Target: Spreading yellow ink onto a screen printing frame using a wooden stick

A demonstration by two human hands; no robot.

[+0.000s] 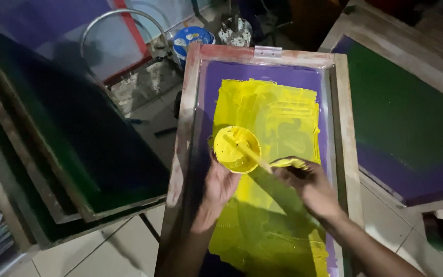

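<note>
A wooden-framed printing screen with purple mesh lies before me, its middle smeared with yellow ink. My left hand holds a small round cup full of yellow ink over the screen. My right hand grips a yellow-coated stick whose far end dips into the cup; the fingers are smeared with ink.
Dark green framed screens lean at the left, and another green and purple framed screen stands at the right. A blue and white tub and a patterned container sit on the tiled floor beyond.
</note>
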